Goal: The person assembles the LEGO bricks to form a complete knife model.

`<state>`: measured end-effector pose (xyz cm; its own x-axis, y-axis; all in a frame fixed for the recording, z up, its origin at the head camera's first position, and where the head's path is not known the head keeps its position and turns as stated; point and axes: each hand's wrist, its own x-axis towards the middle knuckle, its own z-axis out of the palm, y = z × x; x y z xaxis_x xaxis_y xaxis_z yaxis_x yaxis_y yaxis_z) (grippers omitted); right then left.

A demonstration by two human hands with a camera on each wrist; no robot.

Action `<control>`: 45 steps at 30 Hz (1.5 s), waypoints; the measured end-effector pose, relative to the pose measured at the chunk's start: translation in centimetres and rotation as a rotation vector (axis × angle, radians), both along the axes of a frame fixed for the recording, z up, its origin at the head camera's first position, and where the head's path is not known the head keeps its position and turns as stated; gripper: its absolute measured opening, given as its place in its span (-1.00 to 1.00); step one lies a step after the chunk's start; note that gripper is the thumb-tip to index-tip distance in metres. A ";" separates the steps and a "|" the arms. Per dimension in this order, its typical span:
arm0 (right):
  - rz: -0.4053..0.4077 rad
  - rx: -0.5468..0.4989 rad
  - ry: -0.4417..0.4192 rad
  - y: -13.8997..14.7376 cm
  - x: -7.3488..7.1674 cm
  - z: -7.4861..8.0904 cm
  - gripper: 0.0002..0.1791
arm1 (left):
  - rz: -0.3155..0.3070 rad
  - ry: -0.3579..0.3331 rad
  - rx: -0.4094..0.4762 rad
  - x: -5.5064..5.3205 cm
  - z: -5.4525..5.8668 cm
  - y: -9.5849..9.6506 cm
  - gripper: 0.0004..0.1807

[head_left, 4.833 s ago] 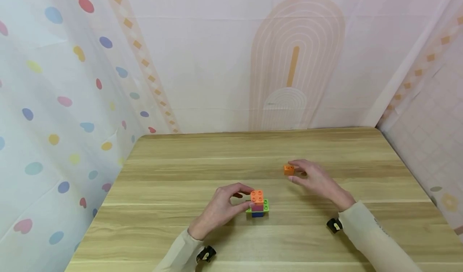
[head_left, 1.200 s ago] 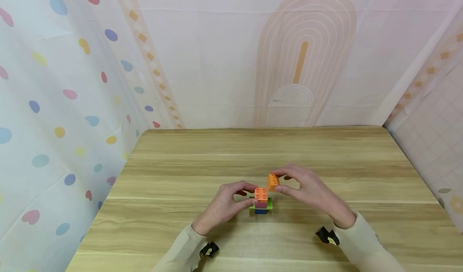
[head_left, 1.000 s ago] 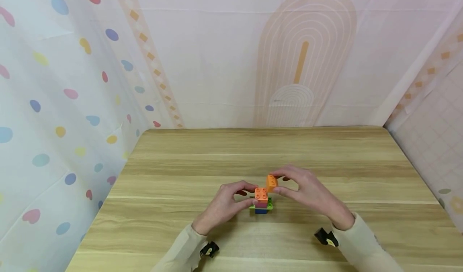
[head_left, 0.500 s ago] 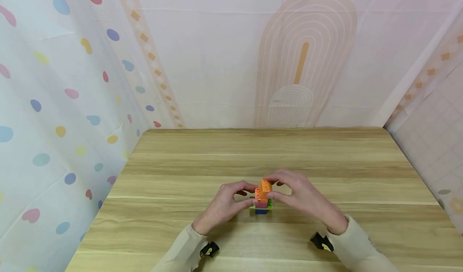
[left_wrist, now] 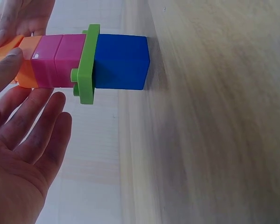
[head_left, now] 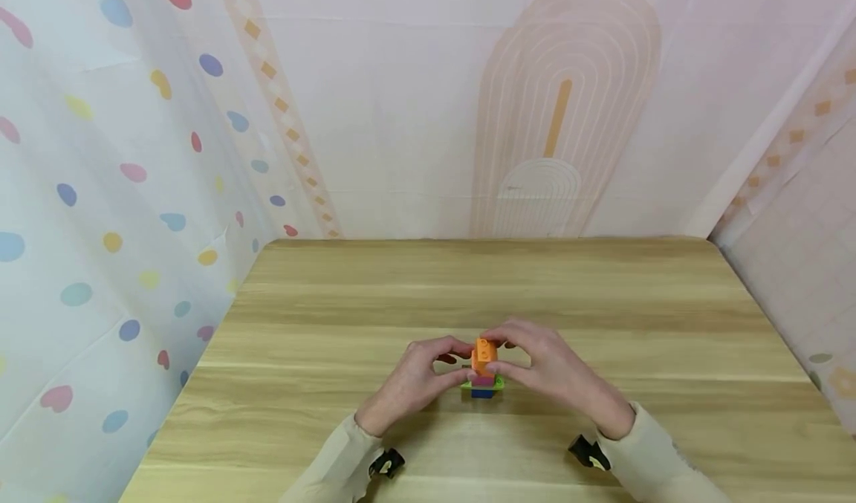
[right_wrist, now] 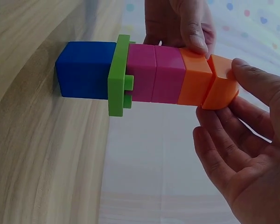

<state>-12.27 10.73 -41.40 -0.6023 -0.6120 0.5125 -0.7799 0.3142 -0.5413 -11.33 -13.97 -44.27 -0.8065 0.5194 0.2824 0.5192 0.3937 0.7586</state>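
Observation:
A tower of toy building bricks stands upright on the table. Its bottom is a blue brick (right_wrist: 86, 70), with a wider lime-green plate (right_wrist: 116, 81) over it. Two magenta bricks (right_wrist: 169, 77) and an orange brick (right_wrist: 194, 74) rise above the plate. My left hand (head_left: 414, 380) holds the orange brick from the left, thumb and fingers on opposite sides. My right hand (head_left: 555, 365) pinches a lighter orange brick (right_wrist: 221, 81) with a rounded side. This brick sits on the tower's top, slightly tilted, with a thin wedge-shaped gap at the seam.
The wood-grain table (head_left: 321, 317) extends around the tower on all sides. A pale patterned curtain (head_left: 401, 117) hangs behind its far edge, and a dotted one (head_left: 100, 265) hangs at the left. Black wrist cameras show under both sleeves.
My right hand has brought the lighter orange brick from the right and back of the table, leftward and down onto the tower's top. My left hand keeps its hold on the tower.

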 end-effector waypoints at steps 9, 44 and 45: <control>-0.010 0.001 0.026 0.0 0.4 -0.3 -0.58 | 0.005 0.060 0.000 0.1 -0.1 0.3 -0.72; 0.077 0.025 0.175 0.2 -0.5 -1.5 -0.60 | -0.015 0.130 -0.055 0.3 0.4 0.0 -0.68; 0.070 0.028 0.178 0.1 -0.7 -1.5 -0.60 | -0.011 0.127 -0.060 0.2 0.5 0.0 -0.69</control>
<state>-12.94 10.86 -42.95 -0.4593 -0.6646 0.5894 -0.8830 0.2693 -0.3844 -11.17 -13.99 -43.78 -0.7604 0.5469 0.3503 0.6143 0.4304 0.6614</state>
